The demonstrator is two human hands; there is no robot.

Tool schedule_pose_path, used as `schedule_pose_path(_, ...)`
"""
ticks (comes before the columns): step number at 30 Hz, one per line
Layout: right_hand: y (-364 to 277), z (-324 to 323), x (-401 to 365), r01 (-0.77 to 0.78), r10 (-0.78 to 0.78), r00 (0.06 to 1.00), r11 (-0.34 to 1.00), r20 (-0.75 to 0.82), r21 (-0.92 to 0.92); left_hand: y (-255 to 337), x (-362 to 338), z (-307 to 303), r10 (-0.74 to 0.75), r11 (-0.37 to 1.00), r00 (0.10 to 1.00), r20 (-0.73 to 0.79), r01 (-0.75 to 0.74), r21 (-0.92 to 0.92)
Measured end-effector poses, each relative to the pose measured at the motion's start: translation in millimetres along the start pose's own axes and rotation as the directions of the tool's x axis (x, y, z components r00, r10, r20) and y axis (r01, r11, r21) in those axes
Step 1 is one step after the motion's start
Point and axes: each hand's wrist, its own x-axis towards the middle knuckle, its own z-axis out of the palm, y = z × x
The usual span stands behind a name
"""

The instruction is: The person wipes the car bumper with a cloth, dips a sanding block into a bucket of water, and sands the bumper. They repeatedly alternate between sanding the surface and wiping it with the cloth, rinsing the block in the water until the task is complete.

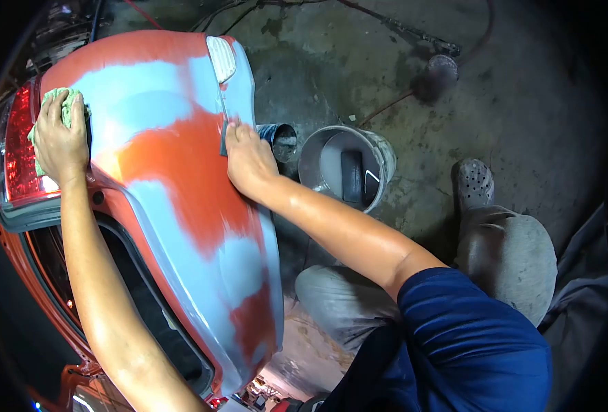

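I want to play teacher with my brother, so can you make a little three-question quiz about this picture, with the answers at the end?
1. Pick one: what colour is the cloth under the left hand?
A) purple
B) green
C) black

2. True or false: the bucket on the floor has nothing in it.

3. Fill the gap: of the left hand and the right hand, the ____ one is nearer the shiny red car light.

Key:
1. B, green.
2. False: a dark, block-shaped thing is in it.
3. left.
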Motion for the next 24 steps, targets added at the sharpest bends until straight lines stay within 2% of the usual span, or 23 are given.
schedule_pose_path(4,1.9,-7.1,20.3,-0.050,0.038,0.993,0.993,0.114,0.105,9.7,6.4,-6.5,-0.056,0.998,0.994,0.092,0.058,-0.019)
schedule_pose_path(6,0.4,-13.2,21.4,-0.041,0.036,0.990,0.999,0.139,0.030,-45.0,-8.0,41.0,0.021,0.999,0.996,-0.088,-0.017,0.047)
schedule_pose_path(7,0.9,-12.6,23.5,-0.025,0.026,0.989,1.000,0.147,-0.010,-40.8,-2.5,41.6,0.060,0.995,0.981,-0.187,-0.044,0.086)
schedule_pose_path(8,-1.3,-14.6,17.0,-0.022,0.026,0.987,0.999,0.156,-0.029,-40.2,-1.4,34.2,0.005,1.000,0.998,-0.057,-0.005,-0.009)
schedule_pose_path(10,-3.0,-12.6,-4.8,-0.022,0.033,0.985,0.998,0.168,-0.066,34.8,23.8,-29.7,-0.058,0.977,0.975,0.212,0.099,-0.187)
schedule_pose_path(12,-0.3,-14.6,5.1,0.040,-0.029,0.993,0.994,0.111,-0.099,23.9,18.6,-22.1,0.066,0.977,0.994,0.088,-0.047,-0.208)
schedule_pose_path(13,1.4,-16.1,11.8,0.065,-0.055,0.995,0.991,0.086,-0.114,23.9,15.1,-18.5,0.073,0.982,0.996,0.056,-0.062,-0.181)
schedule_pose_path(14,2.6,-14.5,25.0,0.036,-0.032,0.997,0.998,0.076,-0.055,23.9,11.5,-14.9,0.081,0.985,0.996,0.024,-0.076,-0.153)
schedule_pose_path(16,-0.5,-15.2,19.7,0.028,-0.016,0.992,0.996,0.128,-0.087,30.1,8.6,-11.1,-0.021,0.999,1.000,-0.001,0.021,-0.031)
schedule_pose_path(19,0.5,-20.3,6.4,0.077,-0.054,0.982,0.990,0.182,-0.120,5.6,12.2,-6.7,0.067,0.996,0.995,0.071,-0.063,-0.058)
schedule_pose_path(21,3.1,-34.7,-12.1,0.107,-0.076,0.961,0.988,0.265,-0.107,-1.7,9.5,-0.5,0.086,0.995,0.996,0.028,-0.084,-0.062)
schedule_pose_path(22,2.6,-43.5,-17.0,0.077,-0.050,0.951,0.994,0.306,-0.077,-4.2,6.6,2.9,0.098,0.993,0.995,0.009,-0.097,-0.063)
schedule_pose_path(24,6.1,-60.1,-15.5,-0.058,0.043,0.962,0.997,0.269,0.045,-12.5,-0.3,7.9,0.128,0.990,0.992,-0.022,-0.129,-0.059)
